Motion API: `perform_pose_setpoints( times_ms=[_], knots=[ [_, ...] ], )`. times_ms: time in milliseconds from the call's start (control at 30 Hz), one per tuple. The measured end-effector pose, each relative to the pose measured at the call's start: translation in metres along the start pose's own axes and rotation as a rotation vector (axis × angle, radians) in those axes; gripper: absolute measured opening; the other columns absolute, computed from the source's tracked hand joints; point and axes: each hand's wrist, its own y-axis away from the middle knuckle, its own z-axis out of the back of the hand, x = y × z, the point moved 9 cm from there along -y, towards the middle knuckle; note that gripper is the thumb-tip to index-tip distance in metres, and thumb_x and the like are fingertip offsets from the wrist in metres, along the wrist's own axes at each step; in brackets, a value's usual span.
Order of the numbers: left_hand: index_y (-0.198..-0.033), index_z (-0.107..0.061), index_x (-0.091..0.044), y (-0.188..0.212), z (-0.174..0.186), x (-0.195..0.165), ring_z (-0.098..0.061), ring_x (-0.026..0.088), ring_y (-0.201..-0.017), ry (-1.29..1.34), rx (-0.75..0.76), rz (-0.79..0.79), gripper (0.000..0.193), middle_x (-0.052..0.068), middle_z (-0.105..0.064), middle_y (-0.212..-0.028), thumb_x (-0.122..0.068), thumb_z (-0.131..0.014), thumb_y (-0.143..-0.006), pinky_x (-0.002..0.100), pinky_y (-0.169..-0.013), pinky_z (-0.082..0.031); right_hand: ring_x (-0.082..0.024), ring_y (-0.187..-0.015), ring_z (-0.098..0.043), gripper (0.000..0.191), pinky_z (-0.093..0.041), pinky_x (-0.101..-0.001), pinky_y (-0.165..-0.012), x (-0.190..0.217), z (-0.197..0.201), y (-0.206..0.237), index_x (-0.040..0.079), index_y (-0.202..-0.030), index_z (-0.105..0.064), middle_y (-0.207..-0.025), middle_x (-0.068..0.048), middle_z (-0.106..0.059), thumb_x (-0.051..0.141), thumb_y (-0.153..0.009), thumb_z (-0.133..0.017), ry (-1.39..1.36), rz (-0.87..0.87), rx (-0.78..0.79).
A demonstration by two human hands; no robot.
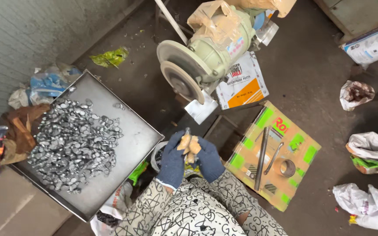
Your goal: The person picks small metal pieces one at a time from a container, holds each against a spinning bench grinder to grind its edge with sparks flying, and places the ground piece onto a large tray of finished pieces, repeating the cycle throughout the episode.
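Both my hands wear dark blue gloves and meet in front of my chest. My left hand point(172, 161) and my right hand point(209, 161) together grip a small tan, crumpled piece point(189, 144), like cloth or paper, with a thin metal part poking out at its top. Just beyond them stands a pale green bench grinder point(206, 57) with its round disc point(181, 81) facing me. To my left lies a large grey metal tray point(132, 144) holding a heap of small shiny metal discs point(73, 142).
A cardboard box point(272, 155) at my right carries a long metal rod point(261, 157), a hooked bar and a tape roll point(286, 167). Several plastic bags point(369, 146) lie on the dark floor at right. A putty bag point(243, 83) rests under the grinder; rags and wrappers line the left wall.
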Motion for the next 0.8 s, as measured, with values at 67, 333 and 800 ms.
perform_pose_setpoints(
  times_ms=[67, 333, 800],
  knots=[
    [-0.126, -0.066, 0.000, -0.008, -0.025, -0.020, -0.056, 0.017, -0.086, -0.169, 0.053, -0.136, 0.031, 0.007, -0.065, -0.104, -0.019, -0.069, -0.102, 0.031, -0.073, -0.046, -0.008, -0.067, -0.058, 0.034, -0.045, -0.0257, -0.059, 0.025, 0.020, 0.000, 0.003, -0.108, -0.070, -0.083, 0.001, -0.067, 0.034, -0.101, -0.059, 0.160, 0.048, -0.061],
    [-0.126, -0.070, -0.012, -0.032, -0.091, -0.107, -0.063, 0.033, -0.090, -1.554, -0.100, -0.919, 0.039, 0.012, -0.066, -0.098, -0.020, -0.067, -0.089, 0.049, -0.076, -0.047, -0.032, -0.081, -0.071, 0.032, -0.055, -0.0411, -0.066, 0.133, 0.043, -0.045, 0.012, -0.111, -0.071, -0.095, -0.011, -0.073, 0.041, -0.098, -0.068, 1.386, 0.725, -0.074],
    [-0.094, -0.076, -0.022, -0.072, -0.121, -0.100, -0.065, 0.026, -0.074, -1.982, -0.038, -0.903, 0.020, 0.004, -0.064, -0.078, -0.041, -0.069, -0.089, 0.045, -0.066, -0.045, -0.030, -0.076, -0.068, 0.030, -0.051, -0.0421, -0.061, 0.132, 0.069, -0.076, 0.014, -0.105, -0.073, -0.082, -0.007, -0.067, 0.041, -0.091, -0.073, 1.363, 0.637, -0.095]
  ],
)
